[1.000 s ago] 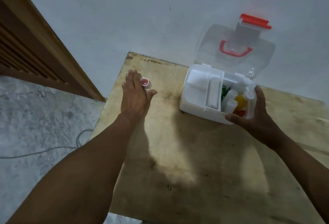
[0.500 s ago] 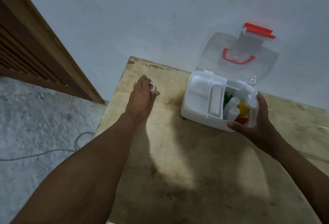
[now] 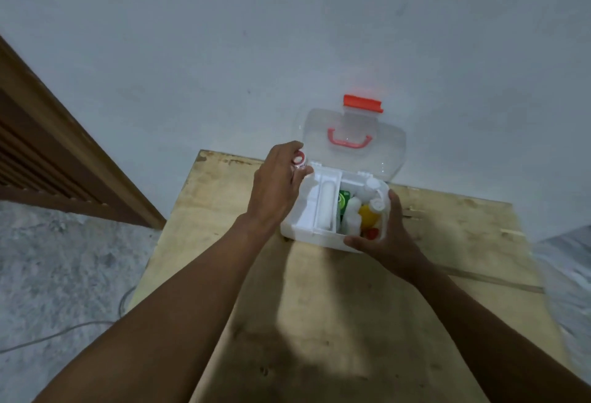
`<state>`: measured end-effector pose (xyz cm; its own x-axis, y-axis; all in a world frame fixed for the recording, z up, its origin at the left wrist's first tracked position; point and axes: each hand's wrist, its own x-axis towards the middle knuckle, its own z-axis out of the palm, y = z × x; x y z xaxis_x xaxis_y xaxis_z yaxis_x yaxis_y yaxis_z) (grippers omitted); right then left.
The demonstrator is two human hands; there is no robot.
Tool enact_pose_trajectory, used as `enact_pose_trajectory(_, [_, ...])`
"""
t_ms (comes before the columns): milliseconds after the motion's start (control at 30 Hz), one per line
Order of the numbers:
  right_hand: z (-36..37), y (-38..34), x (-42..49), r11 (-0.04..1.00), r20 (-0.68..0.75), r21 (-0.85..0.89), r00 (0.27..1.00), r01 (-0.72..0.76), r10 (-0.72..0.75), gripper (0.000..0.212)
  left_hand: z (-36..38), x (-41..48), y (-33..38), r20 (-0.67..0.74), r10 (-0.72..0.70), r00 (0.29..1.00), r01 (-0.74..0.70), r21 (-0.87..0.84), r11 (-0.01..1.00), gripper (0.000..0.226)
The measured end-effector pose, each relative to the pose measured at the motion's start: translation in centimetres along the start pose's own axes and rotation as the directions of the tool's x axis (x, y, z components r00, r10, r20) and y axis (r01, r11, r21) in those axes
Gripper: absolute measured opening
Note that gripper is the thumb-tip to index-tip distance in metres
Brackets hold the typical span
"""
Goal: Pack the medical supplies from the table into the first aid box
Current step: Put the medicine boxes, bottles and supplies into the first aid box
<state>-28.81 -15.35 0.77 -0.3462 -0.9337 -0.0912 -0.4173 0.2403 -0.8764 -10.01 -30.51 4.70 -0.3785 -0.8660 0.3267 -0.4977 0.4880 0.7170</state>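
Plain home room: bare wall (image 3: pixel 224 34), rough concrete floor (image 3: pixel 64 268), wooden louvred door (image 3: pixel 48 159), worn plywood table (image 3: pixel 319 306).

We see worn wooden table (image 3: pixel 319 290) against pale wall (image 3: pixel 224 34); brown slatted wooden panel (image 3: pixel 38 159) left; thin cable (image 3: pixel 64 329) on grey floor (image 3: pixel 64 258).

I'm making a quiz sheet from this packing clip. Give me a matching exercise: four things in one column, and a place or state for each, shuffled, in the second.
Things
1. small red-capped clear bottle
2. clear plastic lid with red handle
3. white plastic first aid box
4. yellow bottle

Places or states
A. standing open against the wall
B. inside the box's right compartment
C. held in the left hand
D. on the wooden table, steadied at its near right corner by the right hand

Pairs: 1-C, 2-A, 3-D, 4-B
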Motion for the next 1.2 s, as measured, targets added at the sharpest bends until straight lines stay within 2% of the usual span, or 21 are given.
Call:
enact_pose_trajectory(100, [-0.1, 0.5, 0.2, 1.0, -0.013, 0.011, 1.0, 0.011, -0.011, 0.117, 1.4, 0.0, 1.4, 0.042, -0.022, 0.999, 0.02, 0.039, 0.999, 0.04])
enact_pose_trajectory(200, [0.1, 1.0, 0.3, 1.0, -0.029, 0.001, 0.999, 0.022, -0.022, 0.12, 2.7, -0.1, 1.7, 0.095, -0.154, 0.984, 0.146, 0.079, 0.986, 0.04])
enact_pose_trajectory(367, [0.4, 1.8, 0.7, 0.999, -0.067, -0.04, 0.997, 0.037, -0.04, 0.123, 3.9, -0.8, 0.8, 0.068, -0.263, 0.962, 0.25, 0.16, 0.955, 0.014])
enact_pose_trajectory(467, [0.5, 2.0, 0.8, 0.997, -0.067, -0.061, 0.997, 0.046, -0.05, 0.126, 4.0, -1.1, 0.5, 0.1, -0.288, 0.952, 0.264, 0.205, 0.943, 0.014])
enact_pose_trajectory(567, [0.6, 2.3, 0.8, 0.994, -0.065, -0.091, 0.996, 0.061, -0.067, 0.126, 4.2, -1.1, 0.4, 0.108, -0.223, 0.969, 0.198, 0.201, 0.959, 0.017])
enact_pose_trajectory(667, [0.6, 2.2, 0.8, 0.992, -0.068, -0.105, 0.995, 0.069, -0.077, 0.125, 4.1, -0.8, 0.7, 0.105, -0.299, 0.948, 0.288, 0.106, 0.952, 0.021])
enact_pose_trajectory(733, [0.7, 2.2, 0.7, 0.991, -0.069, -0.115, 0.995, 0.07, -0.078, 0.125, 4.2, -0.5, 0.5, 0.103, -0.311, 0.945, 0.299, 0.117, 0.947, 0.022])
enact_pose_trajectory(867, [0.7, 2.3, 0.7, 0.992, -0.071, -0.111, 0.996, 0.051, -0.059, 0.128, 4.4, -0.6, 0.6, 0.042, -0.209, 0.977, 0.198, 0.188, 0.962, 0.017])
enact_pose_trajectory(967, [0.8, 2.3, 0.9, 0.992, -0.074, -0.118, 0.996, 0.045, -0.054, 0.127, 4.7, -0.6, 0.5, 0.008, -0.188, 0.982, 0.183, 0.2, 0.963, 0.012])
enact_pose_trajectory(1100, [0.9, 2.6, 0.9, 0.991, -0.077, -0.125, 0.996, 0.042, -0.052, 0.128, 5.2, -0.4, -0.5, 0.065, -0.18, 0.981, 0.163, 0.215, 0.963, 0.018])
enact_pose_trajectory(1200, [0.9, 2.6, 1.0, 0.993, -0.079, -0.109, 0.995, 0.047, -0.055, 0.128, 5.0, -0.6, -0.9, 0.095, -0.124, 0.988, 0.104, 0.193, 0.976, 0.017])
